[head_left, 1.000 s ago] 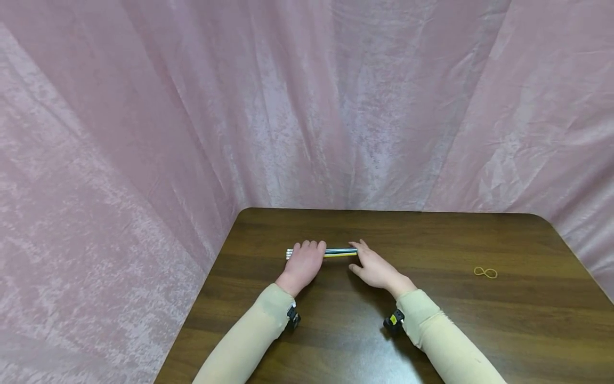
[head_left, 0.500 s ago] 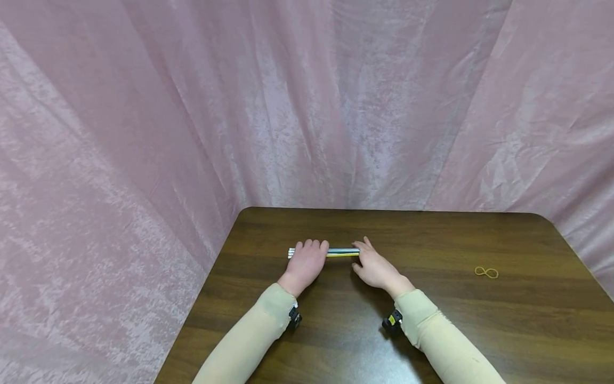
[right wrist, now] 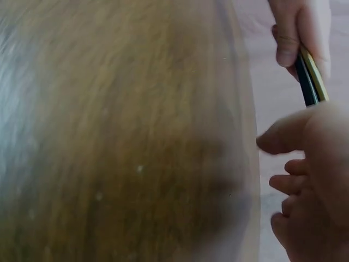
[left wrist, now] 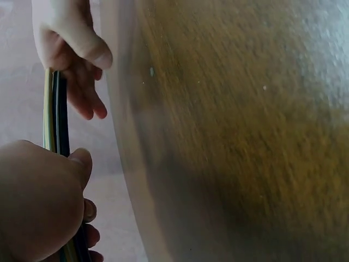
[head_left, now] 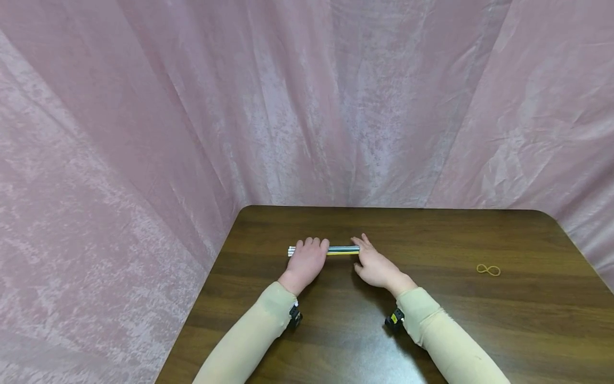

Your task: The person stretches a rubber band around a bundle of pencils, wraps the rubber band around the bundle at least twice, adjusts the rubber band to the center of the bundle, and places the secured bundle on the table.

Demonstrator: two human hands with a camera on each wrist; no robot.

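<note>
My left hand (head_left: 307, 264) grips a bundle of slim pencil-like sticks (head_left: 342, 250), its fingers and thumb curled round them near their white ends (head_left: 291, 251). The bundle lies level, left to right, just above the table. Dark, pale blue and yellow sides show between the hands. At the other end my right hand (head_left: 379, 268) has its palm against the tips, with its fingers spread and not wrapped round them. In the right wrist view the thumb (right wrist: 283, 134) of that hand stands apart from the sticks. The palm hides the sticks' right tips.
A yellow rubber band (head_left: 488, 270), twisted into a figure eight, lies on the brown wooden table (head_left: 479, 320) to the right. Pink curtains (head_left: 297, 106) hang behind the table and along its left side.
Hardly anything differs. The bundle and both hands have shifted very slightly to the right, and the view has tilted a little. The left hand's grip looks the same.
</note>
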